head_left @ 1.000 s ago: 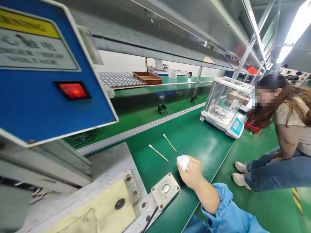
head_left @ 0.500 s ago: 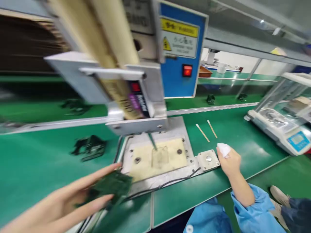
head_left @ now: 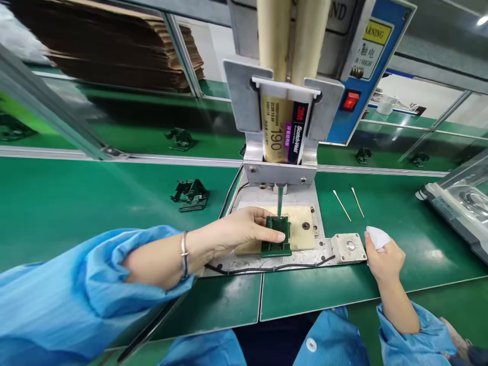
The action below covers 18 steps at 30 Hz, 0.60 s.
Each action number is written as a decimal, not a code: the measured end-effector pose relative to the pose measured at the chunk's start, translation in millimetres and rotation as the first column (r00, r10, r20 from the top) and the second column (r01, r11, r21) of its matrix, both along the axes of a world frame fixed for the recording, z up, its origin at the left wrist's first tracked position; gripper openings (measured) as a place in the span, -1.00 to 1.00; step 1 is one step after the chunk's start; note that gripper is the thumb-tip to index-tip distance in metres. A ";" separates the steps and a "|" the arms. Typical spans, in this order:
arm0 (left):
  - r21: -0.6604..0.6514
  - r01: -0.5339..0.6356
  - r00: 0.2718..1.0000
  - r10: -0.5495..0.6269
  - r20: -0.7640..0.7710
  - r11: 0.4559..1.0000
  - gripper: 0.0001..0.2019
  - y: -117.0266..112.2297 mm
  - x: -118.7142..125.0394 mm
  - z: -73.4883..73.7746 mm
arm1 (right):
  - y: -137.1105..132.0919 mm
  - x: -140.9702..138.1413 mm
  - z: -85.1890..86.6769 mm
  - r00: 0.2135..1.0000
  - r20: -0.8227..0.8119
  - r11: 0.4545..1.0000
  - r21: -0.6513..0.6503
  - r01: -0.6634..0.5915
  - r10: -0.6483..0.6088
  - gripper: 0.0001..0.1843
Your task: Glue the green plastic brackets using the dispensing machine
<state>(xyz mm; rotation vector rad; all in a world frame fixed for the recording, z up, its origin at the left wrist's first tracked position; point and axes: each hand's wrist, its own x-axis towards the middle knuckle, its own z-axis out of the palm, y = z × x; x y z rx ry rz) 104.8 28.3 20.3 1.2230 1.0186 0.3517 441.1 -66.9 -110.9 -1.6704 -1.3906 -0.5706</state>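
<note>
Plainly, the left hand (head_left: 242, 229) pinches a boxy green part (head_left: 276, 247) beneath the slender nozzle (head_left: 280, 201). The right hand (head_left: 388, 263) clutches a crumpled wipe (head_left: 378, 237).

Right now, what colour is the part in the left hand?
Dark green; the head view shows the part.

On our green bench (head_left: 76, 195) we had a dark green part (head_left: 191, 195), a metal base plate (head_left: 305, 194), two cotton swabs (head_left: 357, 202) and a balance (head_left: 450, 208).

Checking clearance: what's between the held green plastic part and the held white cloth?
Head view: cream rectangular pad, silvery metal base plate, then square metal block with round button.
</note>
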 end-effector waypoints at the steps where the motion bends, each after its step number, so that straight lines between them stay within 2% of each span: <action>1: -0.006 -0.005 1.000 0.005 0.010 1.000 -0.53 3.3 1.3 -1.7 | -0.1 0.1 -0.2 1.000 -0.011 1.000 -0.007 0.005 -0.005 -0.63; 5: 0.171 0.002 0.999 -0.009 0.039 0.985 -0.43 9.9 0.3 -18.0 | -0.4 0.2 0.2 1.000 -0.002 1.000 -0.002 0.004 -0.004 -0.64; 8: 0.357 0.040 0.999 -0.034 -0.022 0.933 -0.41 9.5 -3.5 -30.1 | 0.3 0.6 1.1 1.000 0.023 1.000 0.022 -0.016 0.015 -0.67; 11: 0.539 0.146 0.969 -0.009 -0.248 0.829 -0.37 7.8 -8.5 -35.1 | -0.2 1.5 1.7 1.000 -0.005 1.000 0.028 -0.002 0.002 -0.63; 14: 0.666 0.265 0.909 0.050 -0.414 0.697 -0.16 4.5 -16.4 -31.4 | -3.6 1.3 4.1 0.991 -0.131 0.999 -0.013 0.029 -0.031 -0.59; 16: 0.738 0.268 0.895 0.124 -0.429 0.619 -0.03 -0.7 -25.7 -24.0 | -5.9 -1.3 8.3 0.959 -0.283 0.997 -0.075 0.010 -0.031 -0.54; 18: 0.799 0.189 0.882 0.258 -0.394 0.571 -0.08 -9.2 -40.6 -15.5 | -6.5 -6.2 14.7 0.891 -0.453 0.983 -0.175 -0.056 -0.030 -0.47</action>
